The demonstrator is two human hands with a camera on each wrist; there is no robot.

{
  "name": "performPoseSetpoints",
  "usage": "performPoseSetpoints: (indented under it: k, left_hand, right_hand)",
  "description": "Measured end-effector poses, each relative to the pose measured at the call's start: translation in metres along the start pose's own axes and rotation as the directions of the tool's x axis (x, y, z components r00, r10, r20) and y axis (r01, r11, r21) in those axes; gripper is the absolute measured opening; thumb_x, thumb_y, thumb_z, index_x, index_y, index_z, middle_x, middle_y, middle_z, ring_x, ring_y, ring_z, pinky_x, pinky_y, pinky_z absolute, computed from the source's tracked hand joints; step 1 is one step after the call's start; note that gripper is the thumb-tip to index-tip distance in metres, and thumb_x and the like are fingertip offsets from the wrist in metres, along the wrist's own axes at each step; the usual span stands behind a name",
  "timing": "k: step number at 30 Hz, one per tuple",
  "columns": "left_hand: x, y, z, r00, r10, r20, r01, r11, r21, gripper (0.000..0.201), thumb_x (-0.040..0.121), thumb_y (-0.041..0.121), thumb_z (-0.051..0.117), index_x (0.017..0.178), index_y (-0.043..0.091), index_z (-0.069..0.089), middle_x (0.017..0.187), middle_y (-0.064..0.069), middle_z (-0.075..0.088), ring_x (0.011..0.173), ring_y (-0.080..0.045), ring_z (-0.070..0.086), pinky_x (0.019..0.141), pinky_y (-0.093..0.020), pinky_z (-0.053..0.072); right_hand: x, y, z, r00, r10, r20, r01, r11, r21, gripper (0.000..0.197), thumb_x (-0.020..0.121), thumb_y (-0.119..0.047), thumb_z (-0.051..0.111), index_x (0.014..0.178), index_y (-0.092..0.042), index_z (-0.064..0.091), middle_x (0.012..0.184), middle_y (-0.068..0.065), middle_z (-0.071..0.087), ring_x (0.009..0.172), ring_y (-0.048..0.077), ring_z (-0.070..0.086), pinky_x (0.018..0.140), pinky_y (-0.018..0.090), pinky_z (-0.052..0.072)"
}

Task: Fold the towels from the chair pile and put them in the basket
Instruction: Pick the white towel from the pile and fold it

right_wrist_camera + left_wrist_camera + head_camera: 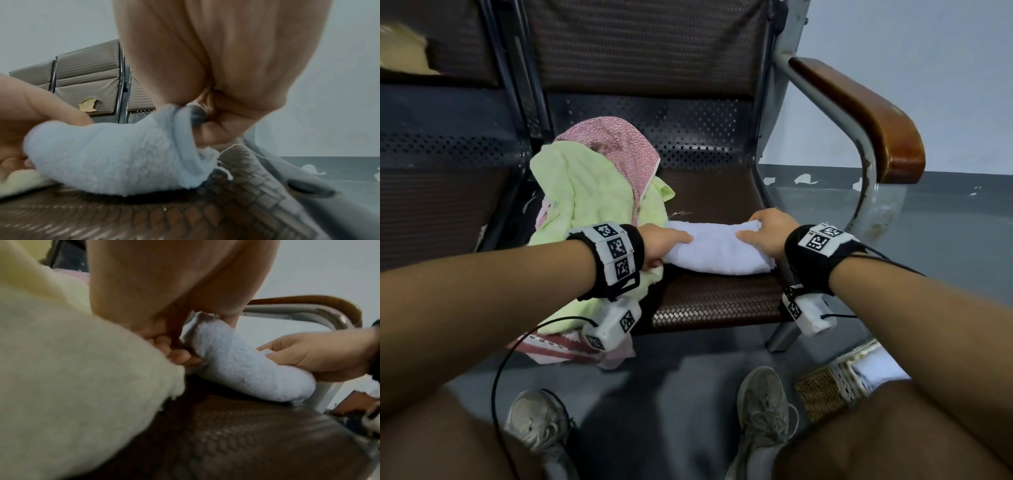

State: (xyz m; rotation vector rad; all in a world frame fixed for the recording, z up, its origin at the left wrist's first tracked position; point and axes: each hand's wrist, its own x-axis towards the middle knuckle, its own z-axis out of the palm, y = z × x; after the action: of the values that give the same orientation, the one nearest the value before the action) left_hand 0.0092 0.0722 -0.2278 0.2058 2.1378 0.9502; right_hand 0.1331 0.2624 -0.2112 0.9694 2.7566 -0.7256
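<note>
A folded pale blue towel (717,248) lies across the brown woven chair seat (715,301). My left hand (667,241) grips its left end, thumb on top and fingers curled underneath (179,356). My right hand (767,233) grips its right end, the fingers (216,129) curled round the towel's edge (185,141). Left of it sits the pile: a light green towel (582,192) with a pink one (619,147) on top and a striped pink towel (558,346) hanging over the seat's front edge. The basket (828,387), woven with a white liner, stands on the floor at the lower right.
The chair has a wooden armrest (866,113) on a grey metal frame to the right and a perforated backrest (647,44) behind. A second seat (441,171) adjoins on the left. My shoes (763,407) rest on the grey floor in front.
</note>
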Motion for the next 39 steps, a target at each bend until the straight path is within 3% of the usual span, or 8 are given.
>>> performPoseSetpoints:
  k: [5, 11, 15, 19, 23, 27, 30, 39]
  left_hand:
    - [-0.02, 0.014, 0.0, 0.982, 0.187, 0.037, -0.169, 0.943, -0.288, 0.036, 0.083, 0.024, 0.071, 0.115, 0.011, 0.059, 0.121, -0.009, 0.064, 0.105, -0.025, 0.065, 0.085, -0.039, 0.06]
    - [-0.057, 0.042, -0.012, 0.868, 0.492, -0.067, -0.481, 0.8, -0.358, 0.03, 0.059, 0.019, 0.072, 0.087, 0.021, 0.062, 0.094, -0.005, 0.064, 0.092, -0.023, 0.061, 0.081, -0.044, 0.052]
    - [-0.072, 0.055, -0.019, 0.804, 0.595, 0.006, -0.527, 0.716, -0.458, 0.033, 0.066, 0.021, 0.073, 0.099, 0.027, 0.07, 0.096, 0.004, 0.072, 0.088, -0.013, 0.068, 0.063, -0.027, 0.053]
    - [-0.08, 0.058, -0.013, 0.817, 0.577, 0.02, -0.477, 0.694, -0.539, 0.055, 0.071, 0.036, 0.079, 0.122, 0.027, 0.06, 0.118, 0.001, 0.068, 0.104, -0.019, 0.068, 0.072, -0.032, 0.055]
    - [-0.092, 0.05, 0.022, 0.759, 0.581, 0.293, -0.441, 0.791, -0.425, 0.067, 0.07, 0.04, 0.086, 0.127, 0.022, 0.055, 0.117, 0.005, 0.072, 0.107, -0.017, 0.069, 0.082, -0.036, 0.057]
    - [-0.099, 0.053, 0.071, 0.669, 0.547, 0.503, -0.418, 0.837, -0.353, 0.045, 0.081, 0.013, 0.079, 0.124, 0.014, 0.063, 0.115, 0.002, 0.074, 0.101, -0.012, 0.071, 0.073, -0.021, 0.057]
    - [-0.107, 0.069, 0.123, 0.616, 0.486, 0.621, -0.382, 0.873, -0.304, 0.04, 0.083, 0.008, 0.074, 0.122, 0.013, 0.064, 0.114, -0.001, 0.074, 0.101, -0.016, 0.072, 0.075, -0.026, 0.058]
    - [-0.13, 0.063, 0.336, 0.634, 0.318, 0.705, -0.377, 0.923, -0.078, 0.031, 0.083, 0.015, 0.073, 0.106, -0.003, 0.064, 0.108, -0.019, 0.071, 0.101, -0.038, 0.068, 0.091, -0.047, 0.052]
  right_hand:
    - [-0.014, -0.004, -0.01, 0.999, 0.0, -0.048, -0.003, 0.997, -0.076, 0.03, 0.084, -0.034, 0.063, 0.113, -0.023, 0.063, 0.116, 0.005, 0.067, 0.102, 0.024, 0.062, 0.079, 0.028, 0.046]
    - [-0.049, -0.033, -0.032, 0.961, -0.262, -0.082, 0.274, 0.892, 0.36, 0.091, 0.076, -0.041, 0.075, 0.153, -0.026, 0.03, 0.15, 0.0, 0.048, 0.135, 0.014, 0.048, 0.111, 0.031, 0.039]
    - [-0.076, -0.045, -0.042, 0.97, -0.225, -0.088, 0.237, 0.817, 0.526, 0.054, 0.083, -0.032, 0.079, 0.131, -0.015, 0.06, 0.12, -0.001, 0.07, 0.108, 0.014, 0.068, 0.096, 0.037, 0.054]
    - [-0.101, -0.039, -0.051, 0.982, -0.152, -0.115, 0.189, 0.709, 0.679, 0.033, 0.091, -0.023, 0.071, 0.117, -0.004, 0.069, 0.113, 0.008, 0.075, 0.106, 0.023, 0.071, 0.095, 0.038, 0.056]
    - [-0.123, -0.02, -0.065, 0.993, -0.033, -0.113, 0.113, 0.538, 0.835, 0.034, 0.096, -0.021, 0.064, 0.125, -0.003, 0.063, 0.113, 0.011, 0.074, 0.096, 0.021, 0.074, 0.069, 0.026, 0.058]
    - [-0.141, 0.027, -0.083, 0.991, 0.1, -0.091, 0.032, 0.483, 0.875, 0.029, 0.095, -0.024, 0.062, 0.118, -0.006, 0.066, 0.105, 0.006, 0.076, 0.091, 0.018, 0.073, 0.078, 0.031, 0.057]
    - [-0.167, 0.094, -0.094, 0.983, 0.181, -0.033, -0.049, 0.429, 0.902, 0.016, 0.091, -0.018, 0.061, 0.104, -0.012, 0.067, 0.093, 0.003, 0.072, 0.084, 0.017, 0.067, 0.084, 0.03, 0.051]
    - [-0.269, 0.306, -0.041, 0.774, 0.625, 0.104, -0.214, 0.103, 0.971, 0.027, 0.094, -0.023, 0.062, 0.115, -0.007, 0.063, 0.095, 0.006, 0.069, 0.076, 0.018, 0.069, 0.061, 0.025, 0.057]
